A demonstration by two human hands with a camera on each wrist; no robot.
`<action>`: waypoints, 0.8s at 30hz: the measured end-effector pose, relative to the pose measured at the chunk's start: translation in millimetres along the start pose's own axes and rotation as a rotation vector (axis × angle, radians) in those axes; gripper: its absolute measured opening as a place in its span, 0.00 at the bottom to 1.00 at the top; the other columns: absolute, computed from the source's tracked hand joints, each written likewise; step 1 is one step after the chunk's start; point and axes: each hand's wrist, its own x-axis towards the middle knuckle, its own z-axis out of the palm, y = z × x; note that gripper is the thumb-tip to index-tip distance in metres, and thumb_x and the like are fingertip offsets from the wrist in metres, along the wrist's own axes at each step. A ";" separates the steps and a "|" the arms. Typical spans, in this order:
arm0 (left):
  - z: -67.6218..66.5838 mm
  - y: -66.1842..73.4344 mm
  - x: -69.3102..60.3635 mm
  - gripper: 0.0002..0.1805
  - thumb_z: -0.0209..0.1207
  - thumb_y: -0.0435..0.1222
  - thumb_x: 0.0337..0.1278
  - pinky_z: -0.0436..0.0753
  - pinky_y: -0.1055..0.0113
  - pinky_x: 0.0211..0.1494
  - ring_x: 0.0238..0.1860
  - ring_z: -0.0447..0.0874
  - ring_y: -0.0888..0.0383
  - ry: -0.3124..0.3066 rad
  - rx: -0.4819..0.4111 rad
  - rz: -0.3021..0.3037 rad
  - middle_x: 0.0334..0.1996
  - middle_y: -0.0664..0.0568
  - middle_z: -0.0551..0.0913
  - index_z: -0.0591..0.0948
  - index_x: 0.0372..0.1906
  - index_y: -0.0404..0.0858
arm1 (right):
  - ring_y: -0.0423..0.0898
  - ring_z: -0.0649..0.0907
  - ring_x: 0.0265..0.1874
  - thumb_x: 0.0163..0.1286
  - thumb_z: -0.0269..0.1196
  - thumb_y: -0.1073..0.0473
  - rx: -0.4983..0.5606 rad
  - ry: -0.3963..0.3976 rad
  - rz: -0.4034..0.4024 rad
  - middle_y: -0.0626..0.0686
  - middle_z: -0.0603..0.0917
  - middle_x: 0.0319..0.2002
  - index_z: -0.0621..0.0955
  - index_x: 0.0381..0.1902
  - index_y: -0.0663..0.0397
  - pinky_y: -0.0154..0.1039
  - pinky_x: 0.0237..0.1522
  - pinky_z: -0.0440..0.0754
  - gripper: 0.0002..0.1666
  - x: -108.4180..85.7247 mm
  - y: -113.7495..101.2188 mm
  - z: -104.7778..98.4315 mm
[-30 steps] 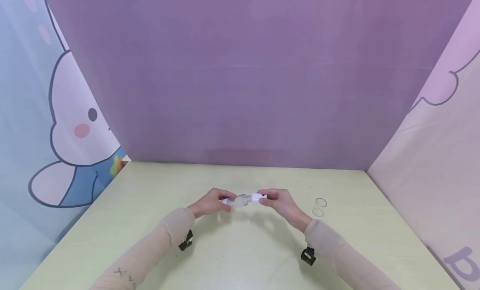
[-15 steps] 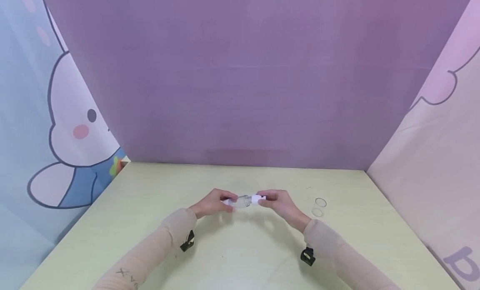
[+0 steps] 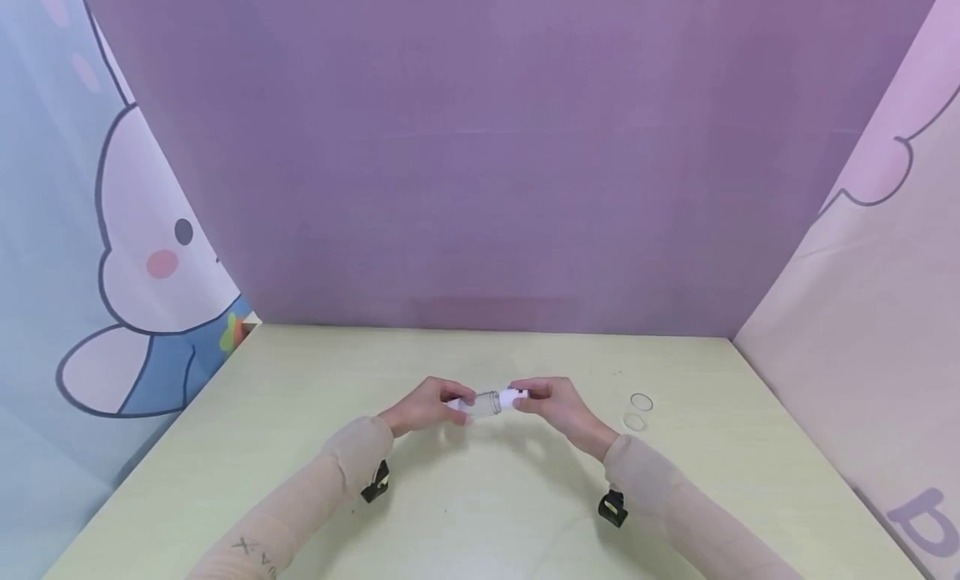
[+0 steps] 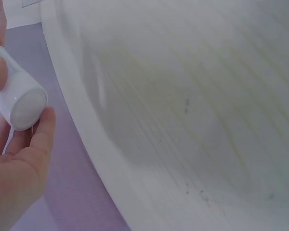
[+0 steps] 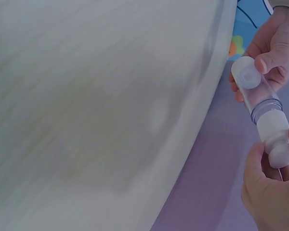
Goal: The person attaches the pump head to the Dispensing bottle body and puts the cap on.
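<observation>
A clear bottle [image 3: 484,404] with a white base lies sideways between the two hands, above the table. My left hand [image 3: 426,405] grips its white base end; in the left wrist view the fingers and thumb of that hand [image 4: 20,163] curl round the white base [image 4: 28,108]. At the other end, my right hand [image 3: 564,409] pinches a white pump cap [image 3: 510,398]. In the right wrist view the cap [image 5: 273,126] meets the ringed neck of the bottle [image 5: 260,91], with the right hand's [image 5: 272,192] fingers and thumb round its outer end.
A clear cylindrical cover [image 3: 636,413] with a dark rim lies on the pale table [image 3: 480,513], right of my right hand. A purple panel [image 3: 480,163] stands behind the table, and printed cloths hang at the left [image 3: 150,213] and right [image 3: 870,330].
My right hand has moved slightly left with the white cap, closing the gap to the bottle's neck. The neck's narrow tip no longer shows between them. My left hand keeps its grip.
</observation>
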 end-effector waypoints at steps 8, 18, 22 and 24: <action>0.8 0.1 0.8 0.19 0.66 0.33 0.45 0.73 0.56 0.53 0.47 0.76 0.56 -0.009 0.017 -0.007 0.48 0.49 0.81 0.81 0.48 0.40 | 0.44 0.81 0.42 0.59 0.63 0.63 -0.034 -0.041 -0.034 0.59 0.82 0.47 0.80 0.49 0.62 0.40 0.48 0.77 0.19 -0.3 -1.5 -1.6; 0.6 -0.7 0.7 0.20 0.65 0.34 0.46 0.72 0.54 0.55 0.48 0.76 0.55 0.004 -0.016 -0.012 0.50 0.48 0.80 0.81 0.49 0.41 | 0.47 0.80 0.47 0.60 0.63 0.61 -0.013 -0.019 -0.054 0.57 0.80 0.51 0.78 0.52 0.59 0.43 0.51 0.76 0.21 1.2 -1.3 0.4; 0.4 -1.5 1.5 0.20 0.65 0.35 0.46 0.72 0.56 0.54 0.48 0.76 0.55 0.010 -0.039 -0.021 0.51 0.48 0.79 0.81 0.49 0.43 | 0.48 0.80 0.49 0.59 0.64 0.60 0.010 0.005 -0.077 0.57 0.80 0.52 0.78 0.52 0.58 0.45 0.52 0.76 0.22 1.1 -1.1 -0.3; 0.6 -1.8 2.0 0.20 0.66 0.35 0.46 0.72 0.56 0.53 0.48 0.76 0.55 0.010 -0.051 -0.023 0.52 0.48 0.79 0.81 0.49 0.43 | 0.48 0.80 0.49 0.59 0.64 0.59 0.011 0.026 -0.080 0.56 0.81 0.51 0.78 0.52 0.58 0.45 0.51 0.76 0.22 0.9 -0.6 -0.7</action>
